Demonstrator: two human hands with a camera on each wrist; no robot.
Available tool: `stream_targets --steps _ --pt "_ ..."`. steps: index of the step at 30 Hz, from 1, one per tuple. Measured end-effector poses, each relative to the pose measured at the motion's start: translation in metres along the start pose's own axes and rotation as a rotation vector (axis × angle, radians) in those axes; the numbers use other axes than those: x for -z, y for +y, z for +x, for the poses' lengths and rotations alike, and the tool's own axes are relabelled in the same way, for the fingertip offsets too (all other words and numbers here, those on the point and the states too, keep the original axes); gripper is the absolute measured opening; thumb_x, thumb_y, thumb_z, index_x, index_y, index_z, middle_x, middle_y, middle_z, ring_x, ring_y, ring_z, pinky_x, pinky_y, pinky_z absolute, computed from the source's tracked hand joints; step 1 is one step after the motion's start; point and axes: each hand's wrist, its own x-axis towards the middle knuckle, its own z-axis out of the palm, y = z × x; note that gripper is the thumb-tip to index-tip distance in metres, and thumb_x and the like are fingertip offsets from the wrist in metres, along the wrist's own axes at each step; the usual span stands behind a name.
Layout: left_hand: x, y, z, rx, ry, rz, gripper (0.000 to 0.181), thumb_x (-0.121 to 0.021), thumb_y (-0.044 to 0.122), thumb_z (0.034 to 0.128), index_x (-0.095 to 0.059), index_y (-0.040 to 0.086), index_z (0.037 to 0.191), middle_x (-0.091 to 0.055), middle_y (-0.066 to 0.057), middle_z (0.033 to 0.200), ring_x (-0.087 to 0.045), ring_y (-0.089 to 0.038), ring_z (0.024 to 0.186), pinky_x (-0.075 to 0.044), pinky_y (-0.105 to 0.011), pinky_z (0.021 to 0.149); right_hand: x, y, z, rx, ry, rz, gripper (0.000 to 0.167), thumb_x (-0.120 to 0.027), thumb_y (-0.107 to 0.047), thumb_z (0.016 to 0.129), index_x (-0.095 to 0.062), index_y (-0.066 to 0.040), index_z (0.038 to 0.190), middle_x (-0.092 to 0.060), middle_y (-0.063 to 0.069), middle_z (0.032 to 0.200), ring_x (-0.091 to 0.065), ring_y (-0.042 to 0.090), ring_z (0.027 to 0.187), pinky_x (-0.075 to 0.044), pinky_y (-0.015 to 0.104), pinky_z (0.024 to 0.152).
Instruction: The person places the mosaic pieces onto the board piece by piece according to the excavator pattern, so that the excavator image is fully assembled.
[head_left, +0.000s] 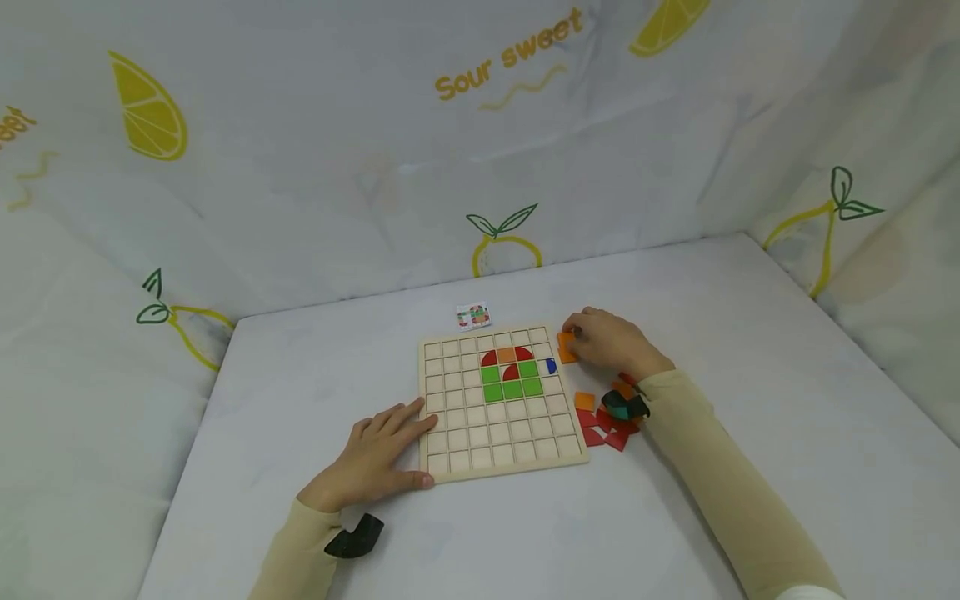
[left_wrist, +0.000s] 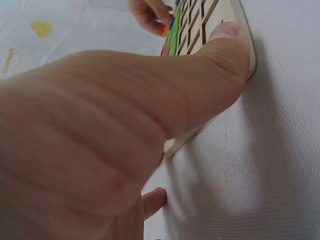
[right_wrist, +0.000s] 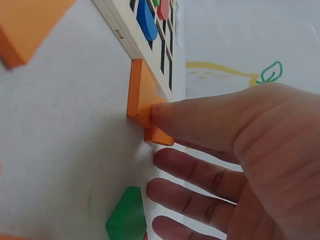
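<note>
A wooden grid board [head_left: 480, 462] lies on the table, holding green squares [head_left: 512, 389], red quarter-round pieces [head_left: 490, 358], an orange square [head_left: 507, 355] and a blue piece [head_left: 552, 366] near its right edge. My left hand [head_left: 375, 458] rests at the board's left edge, fingers spread, thumb [left_wrist: 220, 60] on the near corner. Beyond the board's right edge my right hand [head_left: 611, 340] touches orange squares [head_left: 567, 348]; in the right wrist view the thumb [right_wrist: 170, 115] presses an orange piece [right_wrist: 142, 92] beside the frame, the other fingers extended. Whether the thumb and index pinch it cannot be told.
A small pattern card [head_left: 473, 316] lies behind the board. Red pieces [head_left: 617, 439] and another orange square [head_left: 585, 402] lie scattered right of the board, partly below my right wrist. A green piece [right_wrist: 127, 215] shows in the right wrist view.
</note>
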Motion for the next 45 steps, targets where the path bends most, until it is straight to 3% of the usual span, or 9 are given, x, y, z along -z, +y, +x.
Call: stream_targets --steps 6,12,22,27,36,41,45 --pt "0.001 0.002 -0.001 -0.015 -0.002 -0.003 0.081 -0.073 0.052 0.0879 -0.041 0.022 0.156 -0.023 -0.006 0.17 -0.024 -0.041 0.153 -0.023 -0.07 0.114 0.002 0.001 -0.003 0.009 0.022 0.025 0.023 -0.064 -0.018 0.097 -0.067 -0.006 0.117 -0.069 0.012 0.113 -0.06 0.027 0.094 -0.054 0.044 0.086" --pt "0.001 0.002 -0.001 -0.009 -0.004 -0.001 0.081 -0.074 0.051 0.0877 -0.041 0.022 0.156 -0.023 -0.006 0.17 -0.023 -0.041 0.154 -0.023 -0.07 0.114 0.007 0.0 -0.004 0.026 -0.008 0.074 0.015 -0.065 -0.021 0.098 -0.067 -0.01 0.107 -0.068 0.006 0.101 -0.057 0.023 0.088 -0.049 0.034 0.074" --pt "0.0 0.001 0.0 -0.011 -0.004 0.007 0.082 -0.072 0.052 0.0879 -0.04 0.022 0.156 -0.023 -0.007 0.17 -0.023 -0.04 0.153 -0.023 -0.069 0.114 0.016 -0.009 -0.018 0.103 -0.01 0.146 0.012 -0.064 -0.017 0.099 -0.067 -0.01 0.108 -0.067 0.003 0.096 -0.057 0.021 0.089 -0.051 0.035 0.08" --pt "-0.001 0.001 0.0 0.003 -0.008 0.017 0.082 -0.073 0.053 0.0874 -0.04 0.023 0.156 -0.022 -0.005 0.17 -0.023 -0.039 0.154 -0.024 -0.068 0.114 0.017 -0.008 -0.021 0.085 -0.025 0.145 0.014 -0.064 -0.018 0.099 -0.069 -0.009 0.108 -0.068 0.004 0.096 -0.058 0.021 0.089 -0.052 0.035 0.079" --pt "-0.002 -0.001 -0.001 0.0 -0.009 0.012 0.082 -0.073 0.053 0.0869 -0.041 0.023 0.156 -0.022 -0.006 0.17 -0.023 -0.039 0.154 -0.023 -0.069 0.114 0.009 0.008 -0.021 0.053 -0.152 0.128 0.018 -0.061 -0.015 0.099 -0.07 -0.007 0.112 -0.071 0.007 0.105 -0.058 0.022 0.089 -0.052 0.03 0.075" --pt "-0.001 -0.001 -0.001 0.006 -0.008 0.014 0.082 -0.073 0.053 0.0868 -0.04 0.023 0.156 -0.022 -0.006 0.17 -0.023 -0.039 0.154 -0.024 -0.068 0.114 0.007 0.011 -0.03 0.065 -0.095 0.042 0.022 -0.063 -0.02 0.099 -0.071 -0.008 0.115 -0.071 0.007 0.11 -0.059 0.021 0.092 -0.056 0.038 0.083" --pt "-0.001 0.001 -0.001 0.004 -0.01 0.01 0.082 -0.073 0.052 0.0871 -0.04 0.023 0.156 -0.022 -0.006 0.17 -0.023 -0.039 0.154 -0.024 -0.068 0.114 0.011 0.009 -0.05 0.108 -0.13 -0.005 0.02 -0.065 -0.014 0.096 -0.072 -0.011 0.115 -0.069 0.007 0.113 -0.059 0.021 0.096 -0.059 0.039 0.086"
